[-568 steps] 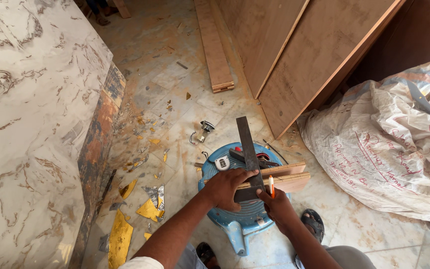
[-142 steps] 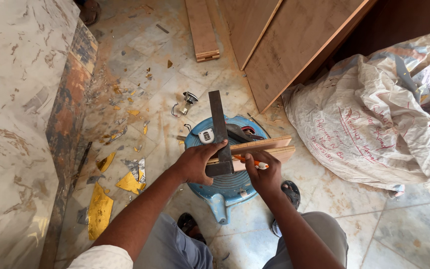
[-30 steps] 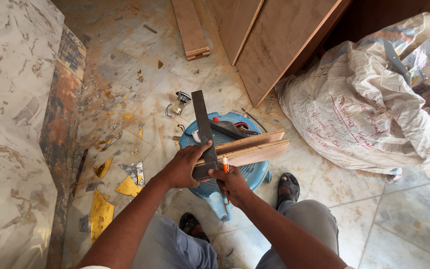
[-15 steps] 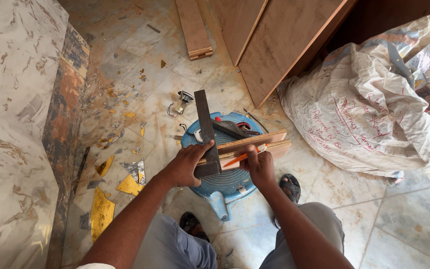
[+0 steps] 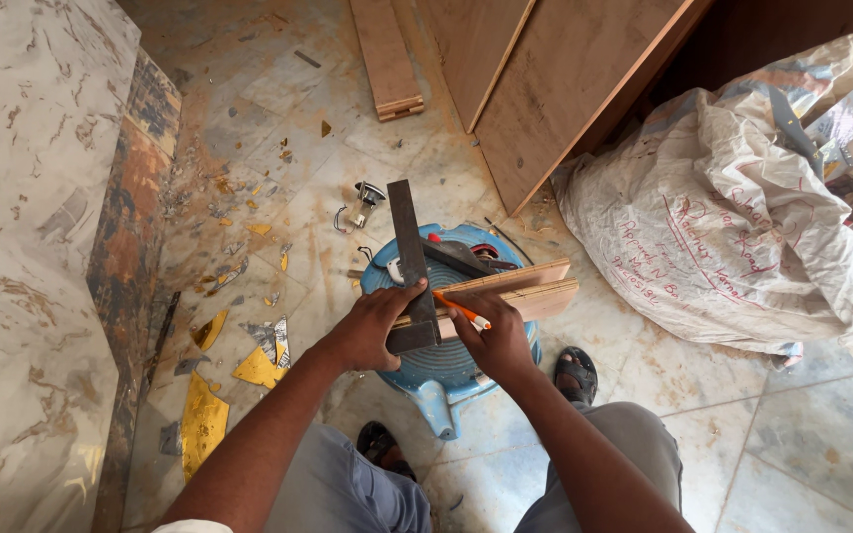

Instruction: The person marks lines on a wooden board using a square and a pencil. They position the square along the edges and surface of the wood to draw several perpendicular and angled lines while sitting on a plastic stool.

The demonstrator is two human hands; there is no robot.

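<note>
Marking is the step judged to be in hand — a dark try square [image 5: 411, 259] is pressed flat across two wooden strips [image 5: 507, 288] on a blue stool [image 5: 443, 360] by the left hand [image 5: 372, 329], fingers closed over its stock. An orange pencil [image 5: 460, 309] is pinched in the right hand [image 5: 495, 344], tip beside the blade. Next, a steady square is called for — and a line drawn along its edge
</note>
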